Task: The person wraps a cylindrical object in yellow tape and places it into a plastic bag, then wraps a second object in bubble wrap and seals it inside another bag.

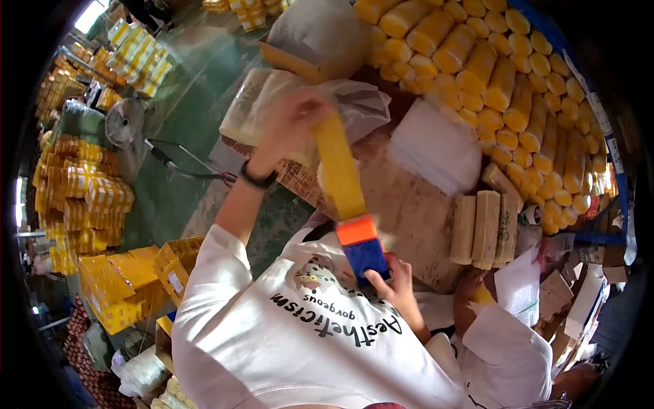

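Observation:
A strip of yellow tape [340,170] stretches between my two hands. Its upper end is at my left hand [296,119], which is raised and blurred by motion, with a dark band on the wrist; its fingers look closed on the tape. Lower down, my right hand [395,283] holds a blue and orange tape dispenser [364,249] in front of my white shirt. Behind my left hand lies a pale wrapped package [248,102] with clear plastic [364,102] beside it. A roundish pale item [327,180] is partly hidden behind the tape.
A worn brown table [402,218] holds a stack of white sheets [436,146] and several tan wrapped blocks [487,228]. Yellow-ended rolls [504,82] are piled at the back right. A co-worker's white sleeve [511,347] is at lower right. Taped boxes [122,279] and a fan [125,123] stand left.

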### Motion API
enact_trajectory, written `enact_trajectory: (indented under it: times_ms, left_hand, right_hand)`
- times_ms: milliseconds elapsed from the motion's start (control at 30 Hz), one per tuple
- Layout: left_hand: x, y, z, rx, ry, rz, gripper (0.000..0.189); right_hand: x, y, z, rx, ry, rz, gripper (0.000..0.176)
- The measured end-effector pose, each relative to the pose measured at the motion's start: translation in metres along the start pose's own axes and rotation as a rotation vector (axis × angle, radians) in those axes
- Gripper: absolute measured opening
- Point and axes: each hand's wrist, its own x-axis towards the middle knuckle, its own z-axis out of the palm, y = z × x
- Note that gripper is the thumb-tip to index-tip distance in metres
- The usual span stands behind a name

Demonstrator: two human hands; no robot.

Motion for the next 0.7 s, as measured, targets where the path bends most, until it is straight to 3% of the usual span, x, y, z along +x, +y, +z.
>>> enact_trajectory:
  times_ms: [67,167,267,367,567,667,700]
  left_hand:
    - [0.033,-0.047,0.01,-0.015,-0.177,-0.212,0.009]
    - [0.057,-0.072,0.025,0.058,-0.318,-0.212,0.006]
    - [0.061,-0.101,0.033,0.155,-0.373,-0.092,0.006]
    - [0.056,-0.116,0.035,0.227,-0.415,0.0,0.006]
    - [0.036,-0.155,0.044,0.053,-0.431,-0.214,0.011]
    - [0.02,-0.183,0.052,-0.086,-0.456,-0.493,0.013]
    - [0.01,-0.203,0.056,-0.158,-0.489,-0.463,0.014]
  right_hand:
    - [0.002,-0.01,0.016,-0.01,0.027,0.1,0.035]
    - [0.016,-0.046,0.025,-0.082,-0.036,0.24,0.036]
    - [0.004,-0.022,0.049,0.216,-0.004,0.329,0.036]
    - [0.004,-0.029,0.052,0.232,-0.019,0.452,0.035]
    - [0.004,-0.022,0.06,0.237,-0.087,0.592,0.04]
    - [0.007,-0.021,0.062,0.277,-0.078,0.621,0.041]
    - [0.009,-0.021,0.063,0.29,-0.073,0.63,0.04]
